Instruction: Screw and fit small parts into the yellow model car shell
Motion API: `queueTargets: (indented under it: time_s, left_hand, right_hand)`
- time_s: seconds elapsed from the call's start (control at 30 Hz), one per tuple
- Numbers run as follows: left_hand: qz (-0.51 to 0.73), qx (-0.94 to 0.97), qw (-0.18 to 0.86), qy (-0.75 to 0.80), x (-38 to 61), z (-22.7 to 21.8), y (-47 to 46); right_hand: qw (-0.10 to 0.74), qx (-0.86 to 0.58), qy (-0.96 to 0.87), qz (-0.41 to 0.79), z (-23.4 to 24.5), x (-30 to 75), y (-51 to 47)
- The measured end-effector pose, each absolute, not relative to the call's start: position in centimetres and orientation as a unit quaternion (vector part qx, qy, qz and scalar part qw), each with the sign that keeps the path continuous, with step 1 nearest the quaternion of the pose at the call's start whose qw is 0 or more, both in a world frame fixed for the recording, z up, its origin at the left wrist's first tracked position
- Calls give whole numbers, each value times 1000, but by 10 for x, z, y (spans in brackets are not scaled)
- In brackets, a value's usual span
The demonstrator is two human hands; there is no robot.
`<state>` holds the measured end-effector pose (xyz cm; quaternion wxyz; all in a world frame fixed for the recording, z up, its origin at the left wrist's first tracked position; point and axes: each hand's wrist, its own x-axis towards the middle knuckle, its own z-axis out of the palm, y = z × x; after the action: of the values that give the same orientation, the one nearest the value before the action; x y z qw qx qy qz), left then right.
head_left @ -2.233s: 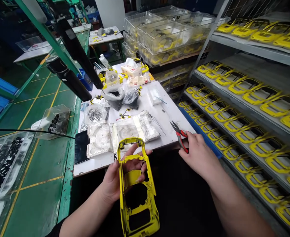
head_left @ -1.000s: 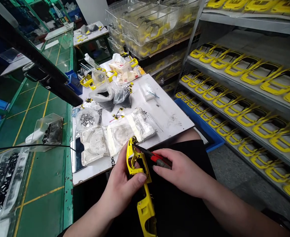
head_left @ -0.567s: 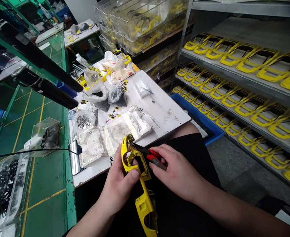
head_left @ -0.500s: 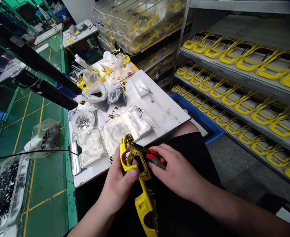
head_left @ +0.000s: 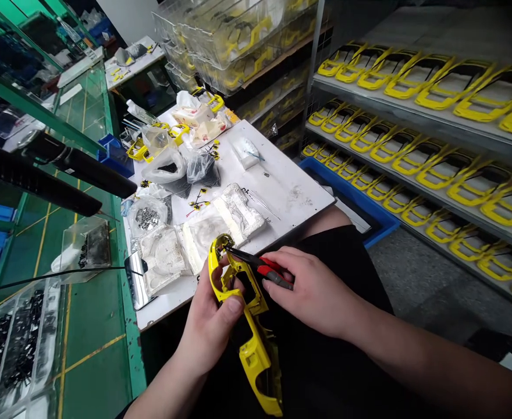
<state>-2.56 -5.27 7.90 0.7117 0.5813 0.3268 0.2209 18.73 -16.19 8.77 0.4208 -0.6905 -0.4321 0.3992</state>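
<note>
A long yellow plastic housing with openings and dark inner parts is held over my lap, its upper end tilted toward the table. My left hand grips it near that upper end, thumb pressed on the yellow edge. In my right hand are pliers with red and black handles, fingers wrapped round the grips. Their dark, slender jaws reach into the top of the housing. Whatever the tips touch in there is too small to make out.
On the white table lie a white moulded fixture, a bag of small metal parts, bags of black parts and a phone. Two black powered screwdrivers hang at left. Racks of yellow frames stand right, beside a blue tray.
The view has shifted slightly. One hanging black tool has swung down and left. Both hands keep their grip, and the plier tips stay at the housing's upper end.
</note>
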Motion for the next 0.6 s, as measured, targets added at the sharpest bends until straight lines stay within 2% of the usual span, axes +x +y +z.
queueTargets:
  time_s: [0.33, 0.6]
  left_hand:
    - [199, 574, 719, 338, -26, 78, -51]
    - [197, 587, 704, 348, -23, 82, -55]
  right_hand:
    - [233, -765, -515, 307, 98, 193, -155]
    - [210, -767, -551, 253, 88, 193, -156]
